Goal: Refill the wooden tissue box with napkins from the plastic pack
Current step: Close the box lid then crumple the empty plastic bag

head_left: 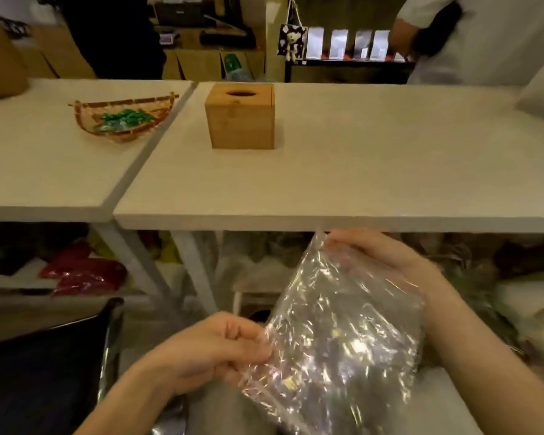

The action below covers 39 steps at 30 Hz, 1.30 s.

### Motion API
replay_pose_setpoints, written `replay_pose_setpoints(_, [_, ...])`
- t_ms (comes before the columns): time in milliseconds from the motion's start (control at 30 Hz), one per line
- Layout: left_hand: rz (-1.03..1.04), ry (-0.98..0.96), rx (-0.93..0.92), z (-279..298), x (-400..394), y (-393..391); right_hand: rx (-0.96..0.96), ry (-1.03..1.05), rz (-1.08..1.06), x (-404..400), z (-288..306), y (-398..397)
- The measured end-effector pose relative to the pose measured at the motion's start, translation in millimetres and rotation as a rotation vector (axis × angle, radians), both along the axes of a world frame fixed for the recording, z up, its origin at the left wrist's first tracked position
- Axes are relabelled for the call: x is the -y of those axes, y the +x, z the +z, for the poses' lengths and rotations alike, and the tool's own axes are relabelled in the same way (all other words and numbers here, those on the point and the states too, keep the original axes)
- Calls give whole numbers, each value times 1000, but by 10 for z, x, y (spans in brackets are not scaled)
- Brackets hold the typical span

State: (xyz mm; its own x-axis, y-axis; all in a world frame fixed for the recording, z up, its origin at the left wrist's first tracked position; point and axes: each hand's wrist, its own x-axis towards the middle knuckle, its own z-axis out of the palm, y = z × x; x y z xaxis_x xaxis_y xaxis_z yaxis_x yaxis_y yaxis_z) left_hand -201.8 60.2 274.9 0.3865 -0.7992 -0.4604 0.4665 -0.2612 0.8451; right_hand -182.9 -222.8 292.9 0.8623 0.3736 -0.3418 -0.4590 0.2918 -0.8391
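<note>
Both hands (pixel 214 350) grip the plastic pack (pixel 336 334), tilted lengthwise up-left.

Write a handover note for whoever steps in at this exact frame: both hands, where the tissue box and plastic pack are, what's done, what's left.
Left hand: pinching the lower left edge of the plastic pack.
Right hand: gripping the pack's upper end, below the front edge of the white table.
The pack is held in the air between both hands, crinkled and clear; no napkins can be made out inside it.
The wooden tissue box stands upright on the table, closed, nothing showing through its top hole.
Done: the pack is in hand.
Left: whether the box is already filled cannot be told; check it, and if empty, open and load napkins.
</note>
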Motion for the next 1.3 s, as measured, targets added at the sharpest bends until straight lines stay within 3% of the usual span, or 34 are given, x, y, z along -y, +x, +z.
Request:
replay_pose_setpoints(133, [97, 18, -234, -644, -207, -185, -340, 287, -220, -394, -679, -314])
replay_pose_setpoints(233, [239, 120, -329, -1145, -279, -222, -456, 494, -405, -602, -1288, -468])
replay_pose_setpoints(300, [321, 200, -338, -1522, -315, -195, -466, 490, -454, -673, -1735, -512])
replay_pose_setpoints(433, [491, 354, -327, -2491, -337, -43, -566, 97, -515, -769, -2759, -450])
replay_pose_setpoints(533, [613, 422, -319, -3264, -268, 83, -509, -373, -385, -859, -3553, -346])
replay_pose_setpoints(600, [649, 434, -287, -3765, -197, 201, -473, -554, -315, -923, -4066, -289])
replay_pose_setpoints(733, [659, 455, -204, -4694, -46, 454, -523, -563, -474, -986, -5102, -71])
replay_pose_setpoints(867, [733, 449, -110, -5550, 69, 707, -378, -654, -551, -1008, -5903, 195])
replay_pose_setpoints(967, [788, 461, -63, -6054, 146, 863, -283, -856, -495, -996, -6378, 355])
replay_pose_setpoints(1067, [839, 409, -158, -6391, 194, 1030, -235, -990, -388, -1019, -6687, 497])
replay_pose_setpoints(1300, [690, 461, -63, -6706, 248, 1164, -223, -1167, -247, -1088, -6815, 598])
